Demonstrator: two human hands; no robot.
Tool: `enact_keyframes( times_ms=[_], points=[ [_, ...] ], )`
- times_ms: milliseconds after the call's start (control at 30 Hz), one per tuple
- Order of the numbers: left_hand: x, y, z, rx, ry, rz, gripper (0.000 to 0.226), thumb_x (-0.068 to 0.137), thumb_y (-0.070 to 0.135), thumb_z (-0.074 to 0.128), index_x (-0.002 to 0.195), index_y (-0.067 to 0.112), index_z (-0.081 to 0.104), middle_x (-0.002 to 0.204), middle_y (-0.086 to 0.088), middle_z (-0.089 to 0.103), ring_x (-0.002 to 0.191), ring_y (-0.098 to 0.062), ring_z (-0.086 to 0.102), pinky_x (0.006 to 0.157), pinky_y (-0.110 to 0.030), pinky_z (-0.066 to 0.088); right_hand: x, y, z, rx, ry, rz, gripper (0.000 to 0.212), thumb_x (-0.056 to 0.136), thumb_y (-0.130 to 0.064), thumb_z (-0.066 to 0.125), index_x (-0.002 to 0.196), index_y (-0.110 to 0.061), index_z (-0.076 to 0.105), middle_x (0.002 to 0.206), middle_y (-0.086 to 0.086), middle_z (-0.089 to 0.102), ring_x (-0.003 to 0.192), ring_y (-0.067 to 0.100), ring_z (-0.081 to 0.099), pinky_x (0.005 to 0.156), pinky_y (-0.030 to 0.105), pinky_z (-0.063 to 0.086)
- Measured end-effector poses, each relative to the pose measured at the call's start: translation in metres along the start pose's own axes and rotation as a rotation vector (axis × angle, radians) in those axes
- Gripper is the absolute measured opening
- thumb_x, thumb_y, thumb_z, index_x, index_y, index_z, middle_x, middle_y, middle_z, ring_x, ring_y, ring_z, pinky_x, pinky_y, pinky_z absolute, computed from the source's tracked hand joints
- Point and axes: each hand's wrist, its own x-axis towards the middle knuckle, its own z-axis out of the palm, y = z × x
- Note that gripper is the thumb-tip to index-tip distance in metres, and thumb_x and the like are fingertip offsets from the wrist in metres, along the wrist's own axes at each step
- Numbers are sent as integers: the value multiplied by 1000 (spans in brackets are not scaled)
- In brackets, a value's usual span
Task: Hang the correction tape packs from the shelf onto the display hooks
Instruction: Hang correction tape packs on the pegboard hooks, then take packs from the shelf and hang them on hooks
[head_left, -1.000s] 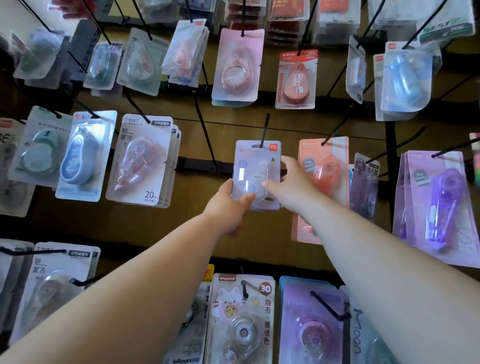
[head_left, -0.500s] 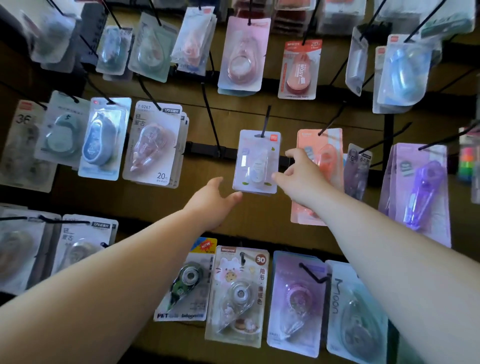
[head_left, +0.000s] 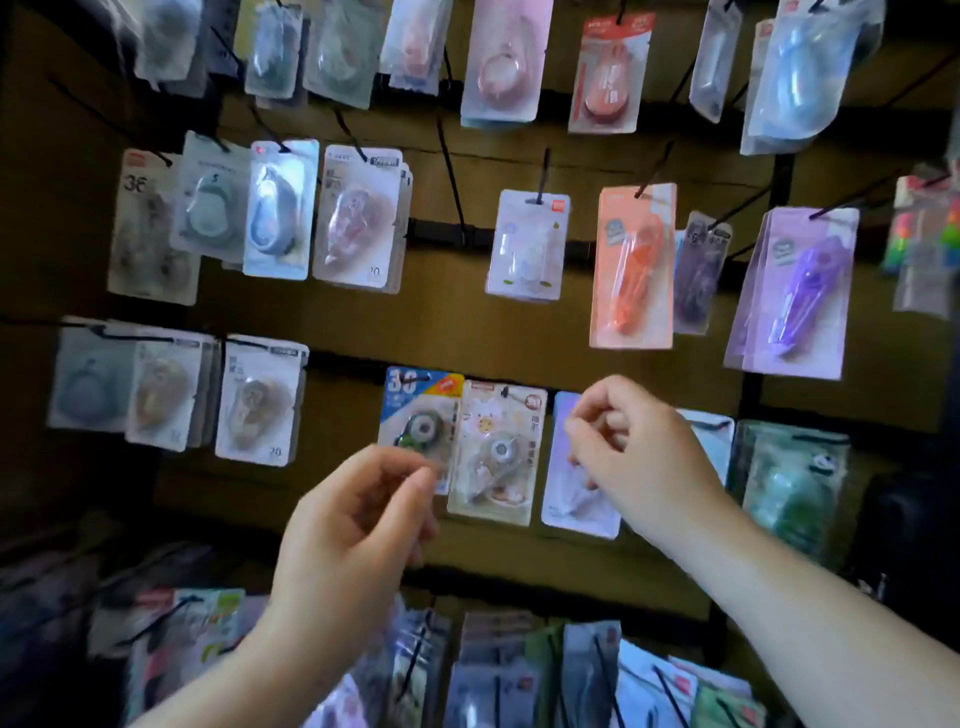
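A pale lilac correction tape pack hangs by itself on a black display hook in the middle row. Both hands are lowered in front of the row below. My left hand hovers with loosely curled fingers and holds nothing, in front of a blue pack marked 30. My right hand is also loosely curled and empty, covering part of a white pack. A cream pack with a cartoon animal hangs between the two hands.
An orange pack and a purple pack hang to the right of the lilac one. A bare black hook juts out to its left. More packs crowd the top, left and bottom rows on the brown panel.
Both hands let go of the lilac pack, which stays on its hook, and drew back down to the lower row. The view tilted downward, showing more of the lower rows.
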Motion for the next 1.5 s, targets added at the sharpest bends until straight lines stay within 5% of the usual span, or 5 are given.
enact_keyframes(
  times_ms=[467,667,1000,1200,1500],
  points=[
    [-210,-224,-49,342,-9,-842,25,90,8,51,68,16,58,54,-4,55,49,-18,49,50,-28,39,-233,169,142,36,-457,724,28,89,-16,51,63,-26,47,62,-6,57,50,6,51,52,18,41],
    [-260,-309,-52,483,-14,-1137,31,90,9,48,63,22,52,55,-1,55,51,-20,49,59,-29,39,-306,259,218,11,-527,1105,29,90,-10,47,63,-23,48,63,-3,55,54,14,55,56,28,44],
    [-269,-401,-61,840,-69,-1212,29,91,21,47,116,11,56,113,-15,62,106,-33,56,78,-33,42,-351,331,299,-62,-813,1278,5,88,-9,53,90,-10,57,90,8,56,85,22,53,71,25,35],
    [-260,-447,-71,761,-195,-1264,56,90,31,49,139,11,32,142,-17,35,130,-34,36,106,-41,33,-347,350,336,-60,-798,1314,43,85,-13,60,122,4,48,125,21,55,96,23,51,76,24,34],
    [-263,-484,-80,688,-410,-1245,48,94,11,41,141,18,33,137,-18,45,120,-36,47,103,-39,38,-342,378,359,-49,-758,1454,72,83,-25,64,141,-5,27,146,16,35,132,32,38,107,38,36]
  ],
)
